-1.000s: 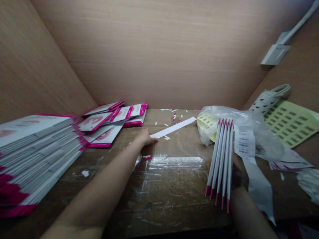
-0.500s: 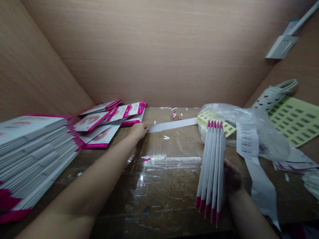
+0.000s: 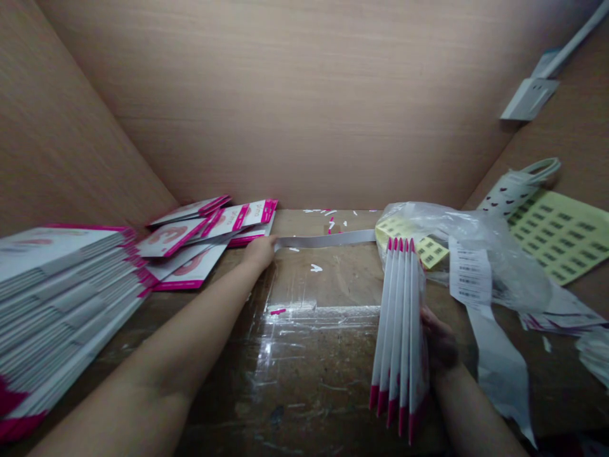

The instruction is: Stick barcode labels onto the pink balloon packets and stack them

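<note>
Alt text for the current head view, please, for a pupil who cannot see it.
The left hand grips a white paper strip; the right hand holds pink-ended white packets. White and pink packets lie piled at the left.

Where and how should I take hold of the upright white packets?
Probably mid-length on the packets, coming from the right, where the right hand is. They stand on edge side by side, so squeezing across the outer faces should keep them together; their lower ends look fanned.
</note>
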A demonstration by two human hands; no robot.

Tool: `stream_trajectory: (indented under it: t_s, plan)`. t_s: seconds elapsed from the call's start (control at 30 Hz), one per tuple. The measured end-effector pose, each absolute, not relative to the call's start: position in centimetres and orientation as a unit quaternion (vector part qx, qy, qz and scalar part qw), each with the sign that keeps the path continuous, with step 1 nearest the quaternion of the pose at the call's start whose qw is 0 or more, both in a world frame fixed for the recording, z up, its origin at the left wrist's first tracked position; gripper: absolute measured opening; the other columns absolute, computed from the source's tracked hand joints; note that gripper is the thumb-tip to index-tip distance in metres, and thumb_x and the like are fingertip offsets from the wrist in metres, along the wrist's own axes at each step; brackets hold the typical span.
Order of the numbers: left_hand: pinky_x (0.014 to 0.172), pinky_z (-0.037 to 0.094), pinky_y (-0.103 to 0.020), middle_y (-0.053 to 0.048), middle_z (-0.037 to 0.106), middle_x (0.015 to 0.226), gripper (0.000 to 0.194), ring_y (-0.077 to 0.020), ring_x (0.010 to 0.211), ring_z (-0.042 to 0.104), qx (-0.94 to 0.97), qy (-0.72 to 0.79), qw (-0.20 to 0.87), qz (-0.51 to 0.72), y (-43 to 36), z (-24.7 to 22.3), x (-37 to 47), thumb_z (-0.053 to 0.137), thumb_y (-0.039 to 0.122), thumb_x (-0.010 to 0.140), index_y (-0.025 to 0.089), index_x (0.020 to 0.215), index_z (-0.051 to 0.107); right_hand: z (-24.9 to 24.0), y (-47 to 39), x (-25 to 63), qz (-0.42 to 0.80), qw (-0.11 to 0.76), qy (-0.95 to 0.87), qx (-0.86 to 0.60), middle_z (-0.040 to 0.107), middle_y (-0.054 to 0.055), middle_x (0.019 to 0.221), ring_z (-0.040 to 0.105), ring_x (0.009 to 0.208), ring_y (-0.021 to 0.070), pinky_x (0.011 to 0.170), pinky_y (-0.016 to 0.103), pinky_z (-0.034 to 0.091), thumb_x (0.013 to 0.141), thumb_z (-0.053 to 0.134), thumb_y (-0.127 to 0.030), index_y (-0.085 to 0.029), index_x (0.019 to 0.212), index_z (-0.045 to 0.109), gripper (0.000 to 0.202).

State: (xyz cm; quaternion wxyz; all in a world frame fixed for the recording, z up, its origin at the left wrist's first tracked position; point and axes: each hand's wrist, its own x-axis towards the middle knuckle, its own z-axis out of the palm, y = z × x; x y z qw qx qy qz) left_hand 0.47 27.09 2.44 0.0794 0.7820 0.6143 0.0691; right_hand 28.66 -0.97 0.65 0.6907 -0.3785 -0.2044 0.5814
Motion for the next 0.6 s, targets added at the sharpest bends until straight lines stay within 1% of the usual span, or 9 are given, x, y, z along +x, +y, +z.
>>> stream_trajectory:
  t_s: [0.1,0.17,0.2,0.33,0.4,0.47,0.53,0.6]
  plan:
    - [0.078,0.050,-0.037,-0.006,0.064,0.099,0.030,-0.0179,0.087,0.061,0.772,0.623,0.127,0.029,28.4,3.1,0.6,0.051,0.038,0.087,0.014,0.103,0.059,1.1,-0.8,28.4,0.611,0.692,-0.180,-0.340,0.070,-0.001,0.064,0.064,0.051,0.0171,0.047,0.024,0.054,0.058,0.076,-0.024,-0.020,0.077,0.067,0.022]
    - [0.072,0.051,-0.034,-0.004,0.065,0.089,0.027,-0.0153,0.077,0.062,0.769,0.622,0.151,0.002,29.0,3.5,0.4,0.053,0.037,0.086,0.013,0.096,0.061,1.2,-0.7,28.4,0.620,0.691,-0.179,-0.325,0.070,-0.001,0.064,0.065,0.053,0.0171,0.049,0.024,0.055,0.058,0.076,-0.024,-0.019,0.075,0.067,0.019]
    - [0.071,0.051,-0.033,-0.003,0.065,0.086,0.026,-0.0148,0.075,0.062,0.768,0.622,0.153,-0.006,29.1,3.6,0.3,0.054,0.036,0.086,0.013,0.094,0.061,1.2,-0.7,28.4,0.620,0.693,-0.178,-0.322,0.070,-0.001,0.064,0.065,0.053,0.0166,0.049,0.024,0.054,0.059,0.076,-0.024,-0.019,0.075,0.068,0.018]
    - [0.077,0.048,-0.036,-0.005,0.065,0.091,0.023,-0.0179,0.084,0.061,0.777,0.621,0.105,0.010,28.7,3.3,-0.1,0.057,0.034,0.083,0.013,0.092,0.062,1.2,-0.6,28.3,0.618,0.695,-0.177,-0.321,0.068,-0.003,0.061,0.064,0.053,0.0147,0.046,0.021,0.051,0.060,0.075,-0.023,-0.020,0.073,0.067,0.016]
    - [0.078,0.046,-0.037,-0.009,0.065,0.094,0.022,-0.0221,0.089,0.060,0.785,0.614,0.076,0.027,28.1,3.0,-0.1,0.054,0.030,0.083,0.013,0.092,0.064,1.3,-0.6,28.3,0.620,0.689,-0.176,-0.330,0.068,-0.002,0.061,0.064,0.052,0.0160,0.046,0.023,0.052,0.058,0.076,-0.024,-0.019,0.073,0.067,0.019]
    - [0.079,0.045,-0.037,-0.014,0.065,0.097,0.026,-0.0273,0.094,0.060,0.796,0.601,0.052,0.044,27.5,2.7,-0.1,0.048,0.028,0.084,0.011,0.092,0.066,1.4,-0.7,28.3,0.618,0.685,-0.172,-0.345,0.068,-0.002,0.060,0.063,0.049,0.0171,0.047,0.026,0.053,0.056,0.077,-0.026,-0.019,0.072,0.066,0.020]
    - [0.083,0.042,-0.036,-0.016,0.063,0.108,0.034,-0.0294,0.102,0.057,0.817,0.572,0.036,0.059,27.0,2.5,-0.2,0.042,0.031,0.085,0.011,0.098,0.066,1.4,-0.8,28.4,0.608,0.687,-0.171,-0.359,0.067,-0.002,0.057,0.061,0.046,0.0168,0.047,0.026,0.053,0.056,0.076,-0.027,-0.020,0.070,0.065,0.019]
    - [0.088,0.040,-0.033,-0.013,0.060,0.117,0.037,-0.0268,0.107,0.054,0.849,0.524,0.035,0.059,26.6,2.5,-0.6,0.044,0.039,0.084,0.016,0.104,0.064,1.3,-1.0,28.6,0.601,0.684,-0.178,-0.374,0.067,-0.001,0.059,0.062,0.048,0.0179,0.048,0.027,0.054,0.056,0.076,-0.027,-0.021,0.072,0.065,0.021]
